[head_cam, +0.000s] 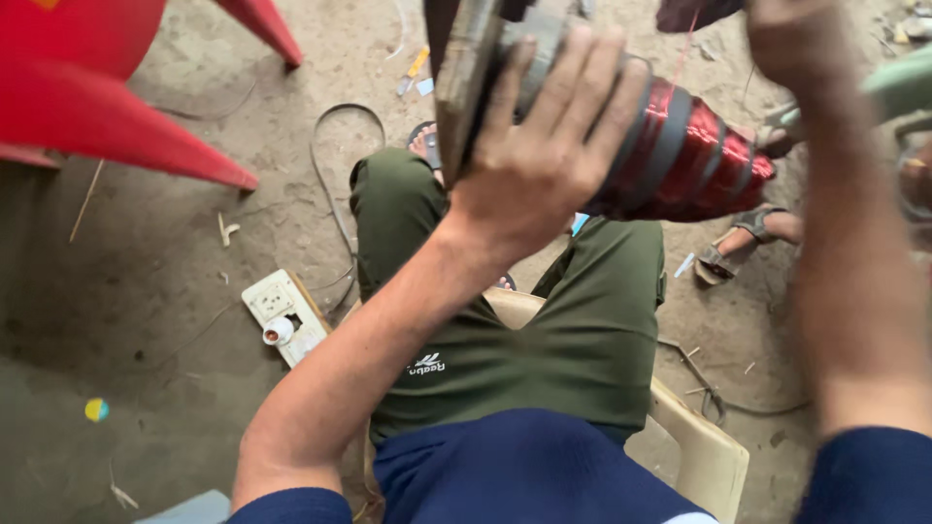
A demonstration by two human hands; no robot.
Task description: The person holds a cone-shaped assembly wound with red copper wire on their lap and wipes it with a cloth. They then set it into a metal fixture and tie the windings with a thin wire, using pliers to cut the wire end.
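Dusty concrete floor [165, 281], gritty and littered with scraps; red plastic chair legs [116, 116] at upper left, a white switch board [283, 315] with a cord [335, 175] lying flat beside the seat. Seated on a cream plastic chair [699, 451], olive trousers [573, 330], navy shirt below.

Held up high over the lap — a coil of glossy red wire [680, 150], cylindrical, banded with grey tape, mounted against a worn, flat wooden disc [464, 82]. Left hand [544, 160] spread wide across the coil's near end, fingers splayed over the rim and the grey band, apparently bracing it against turning. Right hand [791, 39] raised at the top edge, mostly cut off — grip impossible to tell, though a thin red strand [687, 49] runs down from that side toward the windings. Sandalled foot [748, 243] of someone else beyond the coil.
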